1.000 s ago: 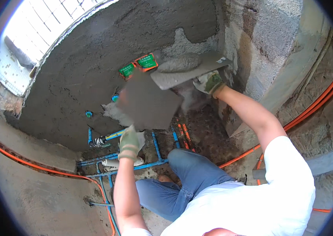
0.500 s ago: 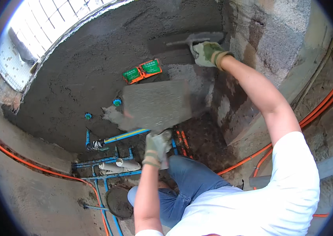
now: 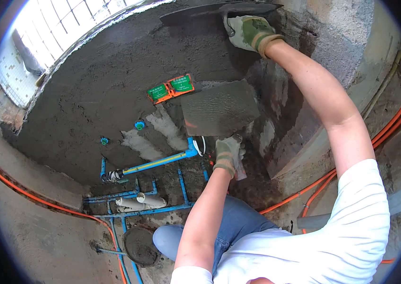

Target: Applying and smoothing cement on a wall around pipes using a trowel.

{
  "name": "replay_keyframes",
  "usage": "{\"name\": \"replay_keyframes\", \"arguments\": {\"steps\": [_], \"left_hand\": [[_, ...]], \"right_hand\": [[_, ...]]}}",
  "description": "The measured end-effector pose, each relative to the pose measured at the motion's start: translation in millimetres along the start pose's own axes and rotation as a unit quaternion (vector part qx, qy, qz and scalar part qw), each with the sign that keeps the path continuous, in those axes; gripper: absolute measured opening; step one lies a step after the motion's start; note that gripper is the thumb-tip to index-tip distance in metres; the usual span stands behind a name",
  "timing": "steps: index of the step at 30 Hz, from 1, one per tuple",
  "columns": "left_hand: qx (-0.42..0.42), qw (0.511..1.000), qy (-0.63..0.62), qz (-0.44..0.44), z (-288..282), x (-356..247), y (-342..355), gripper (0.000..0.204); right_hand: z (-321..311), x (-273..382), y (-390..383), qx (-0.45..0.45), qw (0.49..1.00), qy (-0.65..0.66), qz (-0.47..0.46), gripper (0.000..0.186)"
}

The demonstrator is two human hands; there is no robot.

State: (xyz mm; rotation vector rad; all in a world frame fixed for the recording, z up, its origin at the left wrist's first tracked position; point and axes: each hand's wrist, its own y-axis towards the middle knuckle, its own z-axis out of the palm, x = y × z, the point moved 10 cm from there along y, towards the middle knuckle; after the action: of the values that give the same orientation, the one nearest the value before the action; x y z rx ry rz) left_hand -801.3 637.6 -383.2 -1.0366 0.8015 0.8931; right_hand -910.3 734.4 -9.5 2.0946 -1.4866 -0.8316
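We see the right hand (image 3: 250, 34) clamped on a trowel (image 3: 196, 13) at the upper wall (image 3: 91, 85), the left hand (image 3: 228, 152) gripping a mortar board (image 3: 219, 109) below — drifting left, it could scrape the green boxes (image 3: 180, 84).

raw mortar (image 3: 68, 109) and exposed pipes (image 3: 160, 161) show a building site.

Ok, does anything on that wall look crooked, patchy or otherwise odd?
The paired green-faced boxes look tilted, though this wide view bends lines. Below them, two pale patches interrupt the dark mortar near a blue-green pipe fitting, leaving the surface uneven in colour.
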Motion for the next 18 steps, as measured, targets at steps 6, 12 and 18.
{"name": "replay_keyframes", "arguments": {"steps": [6, 12, 18], "left_hand": [[0.014, 0.999, 0.028, -0.023, 10, -2, 16, 0.026], [-0.067, 0.994, 0.011, -0.084, 5, 4, 10, 0.023], [-0.013, 0.985, 0.168, 0.043, -30, 43, 47, 0.019]], "right_hand": [[17, -19, -12, -0.109, 0.989, -0.097, 0.039, 0.028], [56, 42, -123, 0.048, 0.988, 0.128, 0.075, 0.026], [116, 102, -192, 0.153, 0.941, 0.285, 0.101, 0.023]]}}
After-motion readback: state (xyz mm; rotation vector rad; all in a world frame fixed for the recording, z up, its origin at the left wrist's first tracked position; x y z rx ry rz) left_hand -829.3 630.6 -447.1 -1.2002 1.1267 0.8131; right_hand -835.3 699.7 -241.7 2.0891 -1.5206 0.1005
